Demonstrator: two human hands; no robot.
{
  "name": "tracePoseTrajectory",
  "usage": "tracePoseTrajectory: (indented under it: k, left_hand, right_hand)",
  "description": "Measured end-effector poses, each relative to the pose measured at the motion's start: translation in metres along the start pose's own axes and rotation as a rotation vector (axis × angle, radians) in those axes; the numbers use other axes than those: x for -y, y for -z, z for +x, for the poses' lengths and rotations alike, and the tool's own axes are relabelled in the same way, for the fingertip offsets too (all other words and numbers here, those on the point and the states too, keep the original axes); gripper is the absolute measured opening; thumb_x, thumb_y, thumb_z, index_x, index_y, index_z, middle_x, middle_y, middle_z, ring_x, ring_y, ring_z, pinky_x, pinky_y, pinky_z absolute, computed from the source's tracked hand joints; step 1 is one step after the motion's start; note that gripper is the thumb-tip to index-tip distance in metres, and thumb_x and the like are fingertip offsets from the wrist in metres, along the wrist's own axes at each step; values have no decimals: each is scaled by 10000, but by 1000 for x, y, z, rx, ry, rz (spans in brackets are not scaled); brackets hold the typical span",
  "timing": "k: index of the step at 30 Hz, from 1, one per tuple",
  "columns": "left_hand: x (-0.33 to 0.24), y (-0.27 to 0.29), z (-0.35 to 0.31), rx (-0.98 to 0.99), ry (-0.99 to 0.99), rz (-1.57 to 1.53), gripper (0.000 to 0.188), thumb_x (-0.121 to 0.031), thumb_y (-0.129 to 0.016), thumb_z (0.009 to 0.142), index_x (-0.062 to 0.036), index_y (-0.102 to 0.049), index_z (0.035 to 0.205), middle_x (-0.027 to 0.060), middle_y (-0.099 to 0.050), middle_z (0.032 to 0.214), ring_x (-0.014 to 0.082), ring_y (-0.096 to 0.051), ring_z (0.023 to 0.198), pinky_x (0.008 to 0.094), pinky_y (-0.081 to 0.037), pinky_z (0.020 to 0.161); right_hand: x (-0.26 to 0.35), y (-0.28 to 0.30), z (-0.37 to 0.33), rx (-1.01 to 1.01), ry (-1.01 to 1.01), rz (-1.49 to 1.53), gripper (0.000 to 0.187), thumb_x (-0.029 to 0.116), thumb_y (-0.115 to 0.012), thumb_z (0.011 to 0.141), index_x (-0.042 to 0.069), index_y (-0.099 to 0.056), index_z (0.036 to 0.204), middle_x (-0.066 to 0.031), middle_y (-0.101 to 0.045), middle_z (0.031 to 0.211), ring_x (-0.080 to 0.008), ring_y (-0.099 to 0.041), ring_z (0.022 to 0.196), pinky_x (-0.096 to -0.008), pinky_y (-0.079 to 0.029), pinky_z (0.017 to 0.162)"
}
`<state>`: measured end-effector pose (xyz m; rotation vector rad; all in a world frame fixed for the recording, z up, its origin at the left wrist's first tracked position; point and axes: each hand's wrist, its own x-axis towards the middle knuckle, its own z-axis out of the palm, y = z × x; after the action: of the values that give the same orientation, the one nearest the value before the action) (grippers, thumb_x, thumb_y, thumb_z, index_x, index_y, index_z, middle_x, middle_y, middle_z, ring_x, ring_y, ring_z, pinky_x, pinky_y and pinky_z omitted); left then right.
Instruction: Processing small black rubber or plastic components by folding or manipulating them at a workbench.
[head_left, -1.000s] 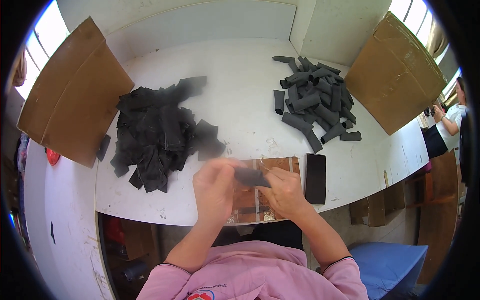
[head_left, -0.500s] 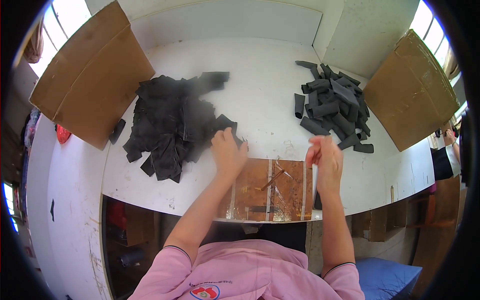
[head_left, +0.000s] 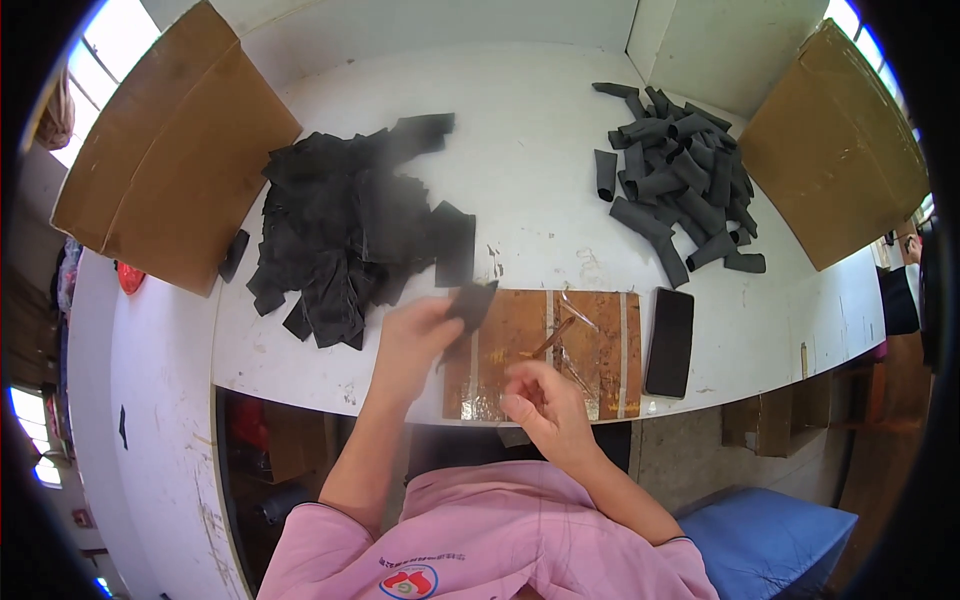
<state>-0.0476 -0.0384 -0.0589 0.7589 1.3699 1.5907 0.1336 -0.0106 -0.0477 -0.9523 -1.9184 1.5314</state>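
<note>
My left hand (head_left: 412, 340) pinches a small black fabric piece (head_left: 472, 304) between thumb and fingers, lifted over the left edge of a brown, tape-covered board (head_left: 500, 350). My right hand (head_left: 548, 408) hovers over the board's front part, fingers loosely curled with a gap to the thumb, and nothing shows in it. A thin brown stick (head_left: 553, 338) lies across the board near its middle. Left of the board spreads a heap of flat black fabric pieces (head_left: 340, 225), one of which lies apart on its right side. Dark grey fabric tubes (head_left: 690, 180) are piled at the far right.
A black phone (head_left: 670, 342) lies right of the board. Cardboard boxes stand at the left (head_left: 180, 150) and right (head_left: 840, 145) of the white table (head_left: 520, 180). A blue object (head_left: 770, 540) is below the table's right side. Part of another person shows at the far right edge.
My left hand has come back from the heap toward me with a black fabric piece. My right hand has swung left from beside the tubes to over the board, uncovering the phone.
</note>
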Motion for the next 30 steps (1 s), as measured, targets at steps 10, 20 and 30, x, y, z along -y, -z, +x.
tracePoseTrajectory:
  k: [10, 20, 30]
  left_hand:
    - [10, -32, -54, -107, 20, -43, 92, 16, -588, 752, 6, -559, 839, 9, -549, 723, 64, -510, 657, 188, -415, 575]
    - [6, -32, -62, -161, -68, -135, 227, -39, -615, 742, 11, -515, 940, 45, -534, 867, 77, -500, 767, 195, -408, 697]
    - [-21, -30, -61, 124, 17, 178, 197, -20, -613, 736, 8, -533, 914, 24, -548, 804, 64, -507, 715, 189, -425, 637]
  right_hand:
    - [2, -17, 2, -249, 119, -84, 194, 72, -635, 702, -19, -563, 857, -89, -530, 672, -185, -528, 567, -272, -407, 498]
    - [-10, -15, -5, -455, 517, -457, 285, -61, -590, 618, -45, -536, 897, -129, -541, 705, -262, -527, 591, -330, -422, 504]
    - [-13, -10, -4, -414, 573, -486, 370, -92, -566, 569, -66, -532, 936, -128, -508, 690, -255, -484, 558, -337, -406, 491]
